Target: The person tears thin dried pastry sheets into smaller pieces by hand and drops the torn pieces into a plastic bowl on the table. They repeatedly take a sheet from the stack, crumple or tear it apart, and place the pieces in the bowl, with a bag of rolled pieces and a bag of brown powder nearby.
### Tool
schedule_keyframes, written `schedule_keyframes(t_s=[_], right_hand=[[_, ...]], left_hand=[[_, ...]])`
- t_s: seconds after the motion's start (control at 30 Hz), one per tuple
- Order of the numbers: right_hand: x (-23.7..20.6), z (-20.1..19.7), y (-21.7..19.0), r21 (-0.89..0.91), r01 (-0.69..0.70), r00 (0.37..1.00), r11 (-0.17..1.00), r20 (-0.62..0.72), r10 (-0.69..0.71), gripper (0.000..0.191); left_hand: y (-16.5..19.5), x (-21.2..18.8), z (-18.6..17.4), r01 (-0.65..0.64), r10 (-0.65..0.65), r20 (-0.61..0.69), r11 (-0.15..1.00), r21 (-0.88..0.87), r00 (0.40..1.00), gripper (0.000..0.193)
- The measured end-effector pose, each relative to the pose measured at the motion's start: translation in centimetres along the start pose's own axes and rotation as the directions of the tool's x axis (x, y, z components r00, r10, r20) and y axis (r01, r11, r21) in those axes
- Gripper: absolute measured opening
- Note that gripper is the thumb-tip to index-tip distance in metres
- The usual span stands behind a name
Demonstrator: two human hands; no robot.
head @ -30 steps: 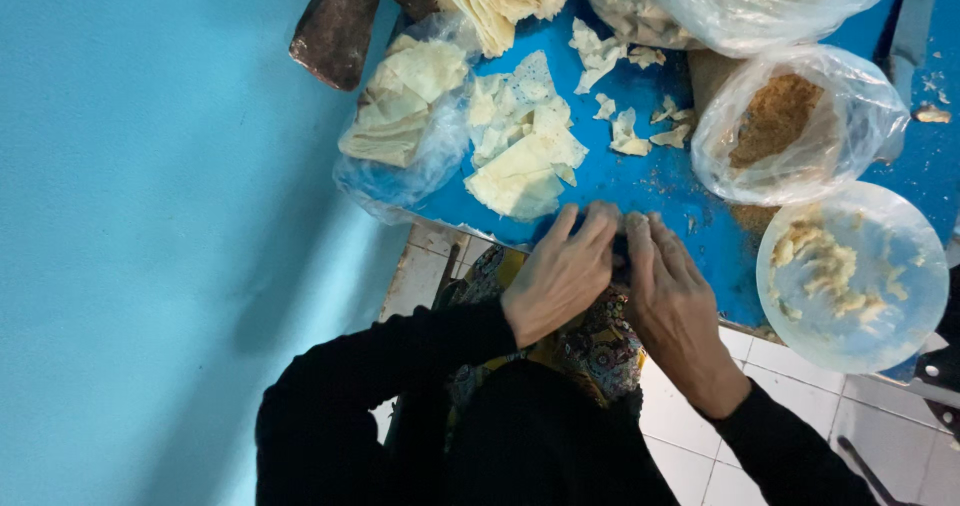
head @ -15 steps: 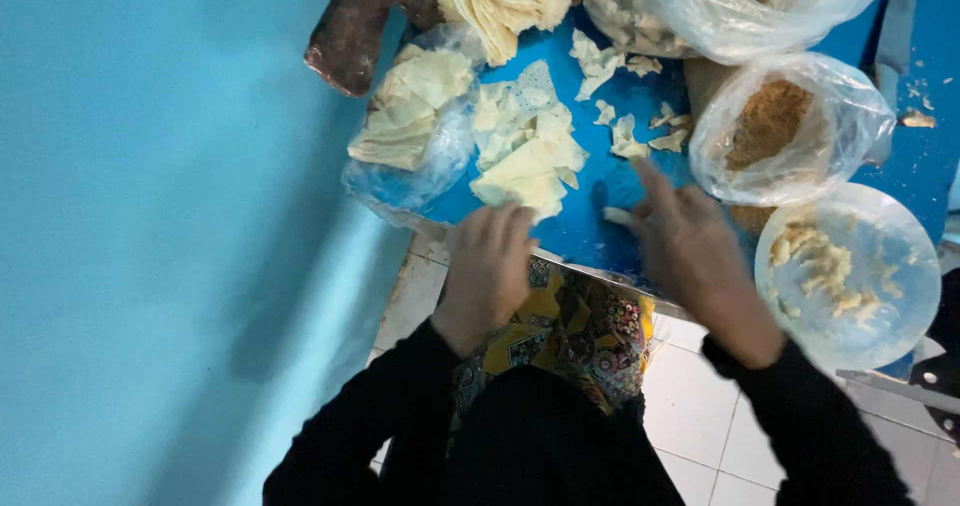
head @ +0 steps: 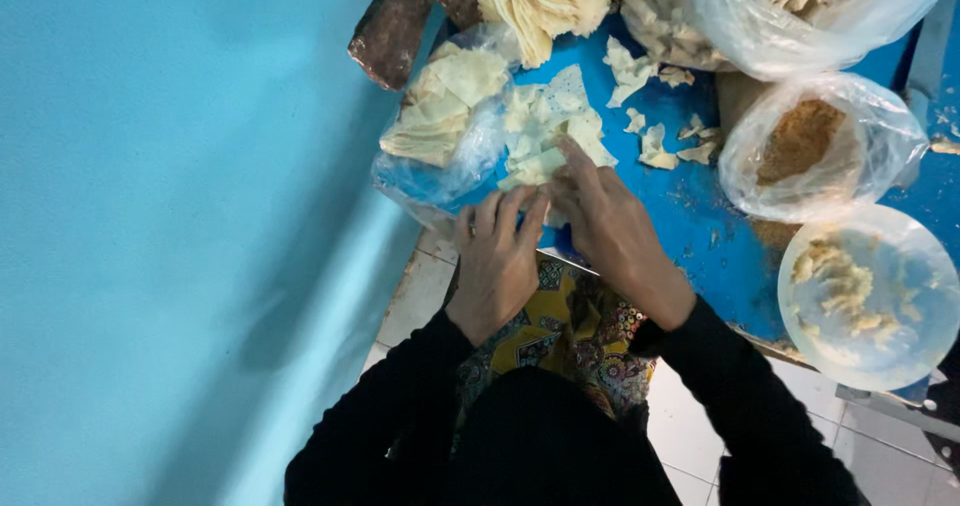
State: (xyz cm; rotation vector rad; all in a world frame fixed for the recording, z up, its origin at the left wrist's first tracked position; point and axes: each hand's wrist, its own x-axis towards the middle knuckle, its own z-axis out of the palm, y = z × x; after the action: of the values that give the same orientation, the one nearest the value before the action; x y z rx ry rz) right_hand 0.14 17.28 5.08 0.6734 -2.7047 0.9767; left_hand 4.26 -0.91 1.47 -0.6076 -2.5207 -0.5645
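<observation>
— What's on the blue table (head: 700, 231)?
— Clear bags, a round lid (head: 868, 296), and a heap of pale dough sheets (head: 545, 136) near the edge

— And the hands?
— The right hand (head: 605, 221) presses fingers onto the heap; the left hand (head: 497, 256) curls at its lower edge, grip hidden, cannot tell

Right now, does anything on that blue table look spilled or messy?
Yes. Torn pale scraps lie loose on the blue table beyond the right hand, outside any bag. Brown crumbs dust the table below the bag of brown filling. The left hand rests at the table edge.
</observation>
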Motion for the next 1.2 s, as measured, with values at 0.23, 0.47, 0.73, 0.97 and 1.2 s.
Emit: schedule_keyframes(t_s=[0.23,0.47,0.73,0.97,1.2], right_hand=[[1.4,-3.1,-0.1,0.073,-0.028,0.991,0.997,-0.130,0.037,0.053],[-6.7,-5.6,-0.1,-0.248,-0.016,0.996,0.969,0.078,0.037,0.058],[-15.9,-11.7,3.3,-0.308,-0.371,0.906,0.876,-0.326,0.269,0.035],[-19.4,-14.3,8.7,-0.660,-0.423,0.904,0.621,-0.267,0.333,0.048],[-18.9,-12.9,10.2,-0.680,-0.425,0.891,0.598,-0.199,0.407,0.051]], left_hand=[[-0.2,0.0,-0.2,0.024,-0.024,0.037,1.000,0.008,0.999,0.047],[1.3,-0.3,1.2,-0.096,0.108,0.042,0.970,-0.225,0.993,0.039],[3.3,-1.3,3.0,-0.231,0.251,0.066,0.947,-0.223,0.966,0.035],[10.8,0.2,6.8,-0.447,0.469,-0.041,0.808,-0.383,0.882,0.035],[16.2,2.8,10.5,-0.450,0.506,-0.073,0.680,-0.578,0.859,0.028]])
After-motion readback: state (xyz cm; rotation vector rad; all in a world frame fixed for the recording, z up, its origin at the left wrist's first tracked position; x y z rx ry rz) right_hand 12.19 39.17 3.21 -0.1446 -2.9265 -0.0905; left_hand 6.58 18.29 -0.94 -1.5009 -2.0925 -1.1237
